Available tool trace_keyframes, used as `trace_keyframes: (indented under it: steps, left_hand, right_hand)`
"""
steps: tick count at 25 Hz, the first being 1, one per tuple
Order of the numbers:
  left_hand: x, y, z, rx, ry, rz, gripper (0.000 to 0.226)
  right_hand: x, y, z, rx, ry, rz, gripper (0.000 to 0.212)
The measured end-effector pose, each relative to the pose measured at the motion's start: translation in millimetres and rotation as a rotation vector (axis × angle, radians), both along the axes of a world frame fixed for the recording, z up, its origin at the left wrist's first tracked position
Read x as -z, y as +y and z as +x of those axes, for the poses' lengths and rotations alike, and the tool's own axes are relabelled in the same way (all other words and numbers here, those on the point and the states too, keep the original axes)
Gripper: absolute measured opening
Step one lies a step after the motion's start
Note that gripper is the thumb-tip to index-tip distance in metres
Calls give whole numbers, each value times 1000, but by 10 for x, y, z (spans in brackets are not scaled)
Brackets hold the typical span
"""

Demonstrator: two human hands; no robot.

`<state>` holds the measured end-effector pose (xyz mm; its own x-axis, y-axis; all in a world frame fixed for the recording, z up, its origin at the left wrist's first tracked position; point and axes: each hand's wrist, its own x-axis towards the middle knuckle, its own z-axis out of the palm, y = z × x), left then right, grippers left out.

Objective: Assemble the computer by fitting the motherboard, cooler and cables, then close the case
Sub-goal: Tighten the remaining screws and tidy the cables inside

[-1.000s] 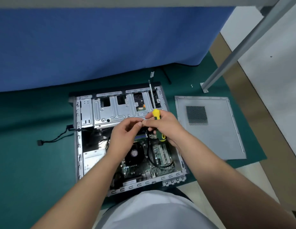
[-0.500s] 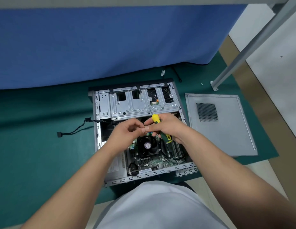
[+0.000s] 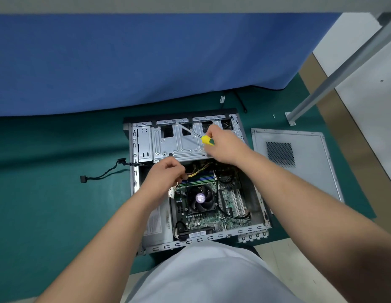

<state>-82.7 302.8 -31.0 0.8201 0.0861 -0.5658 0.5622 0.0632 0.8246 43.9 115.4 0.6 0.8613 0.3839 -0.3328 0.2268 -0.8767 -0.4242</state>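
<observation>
While the open computer case (image 3: 133,162) lies flat on the green mat (image 3: 48,204), the right hand (image 3: 225,147) grips a yellow-handled screwdriver (image 3: 206,140), its shaft slanting away from the hand, up and to the left over the metal drive cage (image 3: 179,143). Below and to the left of it, the left hand (image 3: 166,178) has its fingers curled in a pinch beside the yellow cables (image 3: 199,170); what it pinches I cannot make out. Just below that hand sit the motherboard (image 3: 229,200) and its cooler fan (image 3: 201,199). Well off to the right hand's right lies the side panel (image 3: 303,171).
</observation>
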Motion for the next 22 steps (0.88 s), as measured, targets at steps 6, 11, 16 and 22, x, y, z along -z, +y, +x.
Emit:
trace_keyframes:
  steps: [6, 11, 16, 22]
  left_hand:
    - [10, -16, 76, -102, 81, -119, 18]
    - [-61, -69, 92, -199, 151, -308, 12]
    - [-153, -130, 41, -316, 197, -485, 10]
    - [-174, -287, -155, -404, 270, -647, 18]
  right_hand:
    - [132, -10, 266, -144, -101, -109, 33]
    - [214, -34, 208, -125, -129, -76, 34]
    - [59, -30, -196, -45, -304, 202, 21]
    - [208, -62, -1063, 293, 151, 757, 9]
